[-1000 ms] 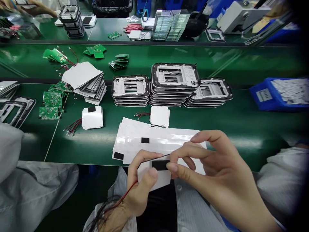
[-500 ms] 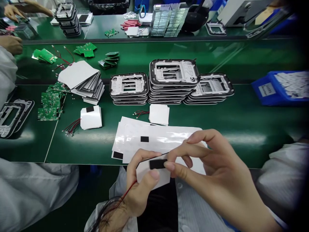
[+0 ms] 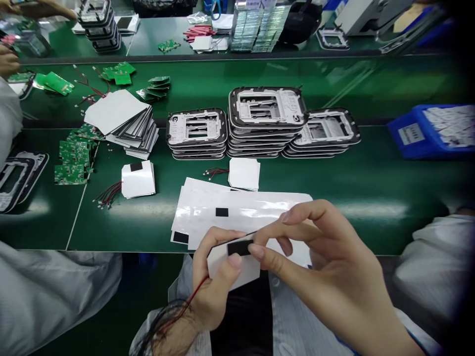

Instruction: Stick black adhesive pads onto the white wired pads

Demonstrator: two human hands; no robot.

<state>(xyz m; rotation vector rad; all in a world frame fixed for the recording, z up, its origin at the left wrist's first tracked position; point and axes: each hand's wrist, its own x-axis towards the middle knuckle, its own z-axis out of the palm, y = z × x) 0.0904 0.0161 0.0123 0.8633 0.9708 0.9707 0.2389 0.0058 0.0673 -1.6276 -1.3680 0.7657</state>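
Observation:
My left hand (image 3: pixel 213 289) grips a thin white panel (image 3: pixel 247 277) by its edge, the thumb lying on its face. A red wire (image 3: pixel 193 292) runs from the panel down along my wrist. Across the panel's upper part lies a black adhesive strip (image 3: pixel 239 247). The thumb and forefinger of my right hand (image 3: pixel 315 262) close on the strip's right end; the other fingers are curled loosely. Beneath both hands are white backing sheets (image 3: pixel 256 205) with a few black strips, one black strip (image 3: pixel 222 212) near the middle.
Wired white panels sit in a left pile (image 3: pixel 137 183) and a middle pile (image 3: pixel 244 174). Behind stand stacked plastic frames (image 3: pixel 265 113), white plates (image 3: pixel 115 111) and green circuit boards (image 3: pixel 74 153). A blue bin (image 3: pixel 411 133) is at right. Co-workers' sleeves (image 3: pixel 55 296) flank me.
My view has shifted slightly. My left thumb has moved up to the black strip's lower edge, and my right fingers still pinch its end. At far left, another person's hand has moved.

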